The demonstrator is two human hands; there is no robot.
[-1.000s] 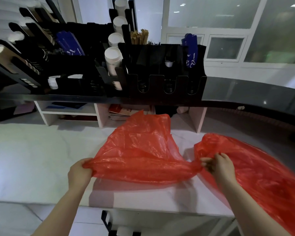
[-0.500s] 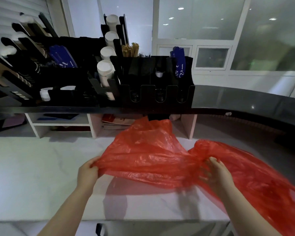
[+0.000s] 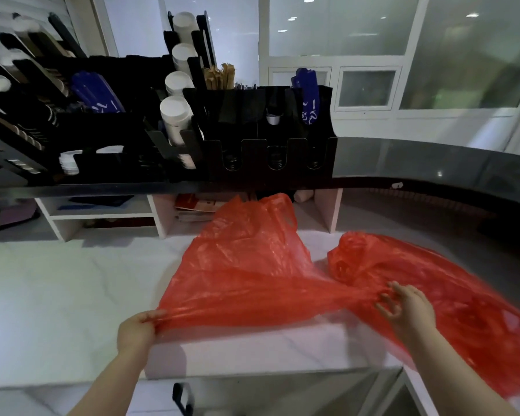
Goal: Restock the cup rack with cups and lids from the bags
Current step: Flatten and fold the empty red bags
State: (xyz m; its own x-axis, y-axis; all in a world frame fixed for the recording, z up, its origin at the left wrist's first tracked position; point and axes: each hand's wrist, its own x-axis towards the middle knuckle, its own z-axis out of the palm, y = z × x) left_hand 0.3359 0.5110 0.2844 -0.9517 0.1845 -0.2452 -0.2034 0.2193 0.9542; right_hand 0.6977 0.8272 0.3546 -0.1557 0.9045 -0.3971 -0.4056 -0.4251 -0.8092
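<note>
So the left hand (image 3: 138,328) is pinching one edge of the red bag (image 3: 246,271) and the right hand (image 3: 409,310) is bunching up the other end in curled fingers. That means the thin film is getting stretched tight between the two grips, just above the white counter (image 3: 57,295). My worry is that the plastic is looking pretty flimsy, so pulling both ways could be tearing it right at the left pinch, or letting it slip out. Under and past the right grip, a second red bag (image 3: 469,325) is sprawling over the counter edge, so those fingers could be snagging both and dragging it off. Can't tell if cups or lids are sitting inside either one. Way beyond both grips, the cup rack (image 3: 267,151) is waiting up on the dark shelf (image 3: 433,163), with white cup stacks (image 3: 177,115) poking out.
</note>
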